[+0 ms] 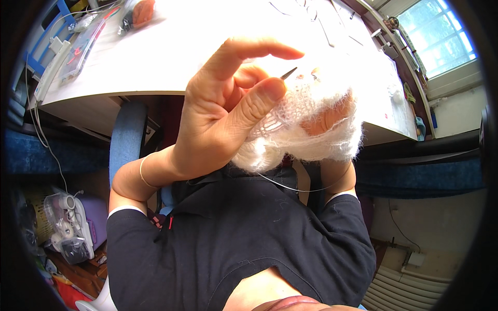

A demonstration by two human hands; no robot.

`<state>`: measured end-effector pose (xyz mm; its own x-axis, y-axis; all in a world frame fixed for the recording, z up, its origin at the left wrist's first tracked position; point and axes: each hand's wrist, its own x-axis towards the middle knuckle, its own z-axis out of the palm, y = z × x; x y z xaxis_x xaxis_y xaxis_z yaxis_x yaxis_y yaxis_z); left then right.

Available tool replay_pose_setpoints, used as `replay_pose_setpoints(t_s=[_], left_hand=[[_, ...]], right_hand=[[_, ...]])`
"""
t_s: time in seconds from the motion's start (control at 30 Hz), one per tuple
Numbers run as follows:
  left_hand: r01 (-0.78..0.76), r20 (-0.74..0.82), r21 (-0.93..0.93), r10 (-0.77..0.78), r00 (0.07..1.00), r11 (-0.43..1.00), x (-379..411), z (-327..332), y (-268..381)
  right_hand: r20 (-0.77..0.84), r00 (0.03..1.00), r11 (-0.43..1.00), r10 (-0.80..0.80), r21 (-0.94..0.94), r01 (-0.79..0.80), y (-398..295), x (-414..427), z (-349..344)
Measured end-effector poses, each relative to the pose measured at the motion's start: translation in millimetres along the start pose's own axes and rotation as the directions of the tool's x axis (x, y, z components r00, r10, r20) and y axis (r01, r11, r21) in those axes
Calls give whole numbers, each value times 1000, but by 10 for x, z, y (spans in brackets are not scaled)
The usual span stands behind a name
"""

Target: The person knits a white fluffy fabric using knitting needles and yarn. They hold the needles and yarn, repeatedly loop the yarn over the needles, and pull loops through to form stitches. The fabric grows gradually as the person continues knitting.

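Note:
My left hand (218, 112) pinches a knitting needle, whose dark pointed tip (289, 73) juts out past the thumb. Its index finger is raised and bent above the tip. Fuzzy white knitting (299, 105) with loose, open stitches hangs between my hands. Behind it, partly covered by the fabric, my right hand (328, 118) holds the other side of the piece; strong glare washes out its fingertips. A thin clear cable (295, 189) loops below the knitting, in front of my dark shirt.
The white table (155, 66) is glaringly bright. Towards its back lie thin rod-like items (325, 33) and an orange-and-black bundle (143, 14) in plastic. A clear plastic box (83, 50) and a power strip (50, 72) line the left edge. A window (435, 35) stands at right.

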<state>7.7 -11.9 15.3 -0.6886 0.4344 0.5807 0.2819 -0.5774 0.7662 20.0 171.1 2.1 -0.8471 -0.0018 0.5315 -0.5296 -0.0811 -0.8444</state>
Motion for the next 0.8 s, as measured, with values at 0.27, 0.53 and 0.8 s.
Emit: replay_pose_setpoints(t_s=[0.27,0.53,0.8], left_hand=[[-69,20,218,66,998,974,-13,-11,68],[-29,45,196,20,999,980,10,-47,23],[70,47,251,-85,995,965,39,-52,110]], right_hand=[[-14,999,999,-33,-43,32,6,42,-32],[-9,999,997,-47,-63,47,3,39,-18],[-11,998,995,-56,-77,55,-1,37,-16]])
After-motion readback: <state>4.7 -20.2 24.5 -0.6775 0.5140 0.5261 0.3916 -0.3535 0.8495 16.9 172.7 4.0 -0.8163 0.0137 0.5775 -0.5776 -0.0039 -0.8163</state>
